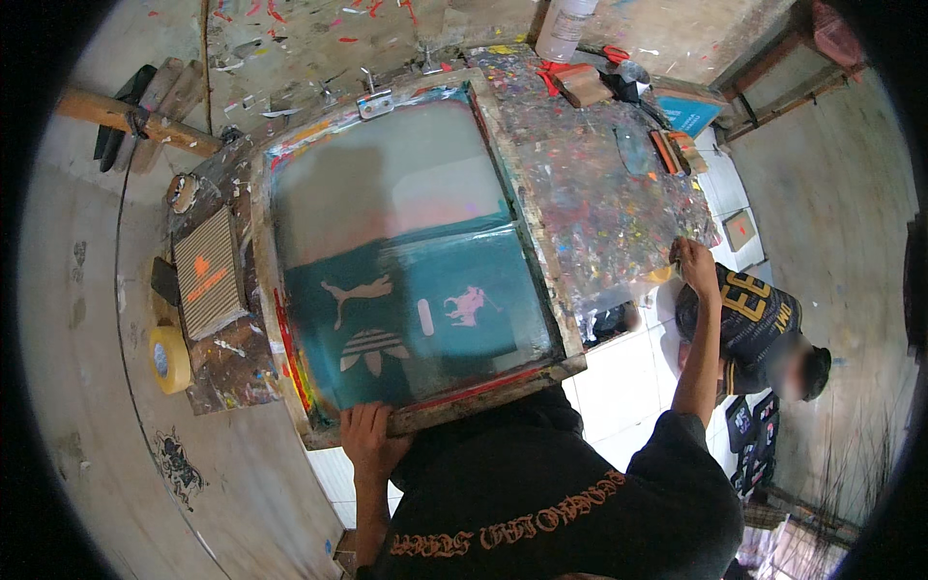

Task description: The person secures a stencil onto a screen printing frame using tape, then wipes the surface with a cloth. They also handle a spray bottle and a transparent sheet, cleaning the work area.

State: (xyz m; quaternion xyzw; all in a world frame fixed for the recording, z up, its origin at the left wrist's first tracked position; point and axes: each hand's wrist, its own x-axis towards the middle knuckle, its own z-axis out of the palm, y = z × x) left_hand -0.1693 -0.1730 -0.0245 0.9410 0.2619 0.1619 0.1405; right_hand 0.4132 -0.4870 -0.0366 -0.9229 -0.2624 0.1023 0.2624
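My left hand (pixel 372 435) grips the near edge of a wooden screen-printing frame (pixel 420 418), which lies tilted slightly on the paint-splattered board. Its mesh (pixel 387 193) is pale in the upper half and teal in the lower half, with several pale stencil shapes (pixel 362 353). A metal clamp (pixel 375 104) sits on the far rail. My right hand (pixel 696 256) is out to the right of the frame at the board's (pixel 609 222) corner, fingers curled; what it holds, beside a small yellowish patch, is too small to make out.
At left lie a striped cardboard piece (pixel 208 271), a yellow tape roll (pixel 169 358) and a dark slab (pixel 164 290). A bottle (pixel 565 29), red scissors (pixel 614 55) and squeegees (pixel 667 153) sit at back right. A co-worker (pixel 735 329) crouches on the tiled floor at right, near dark flat pieces (pixel 754 435).
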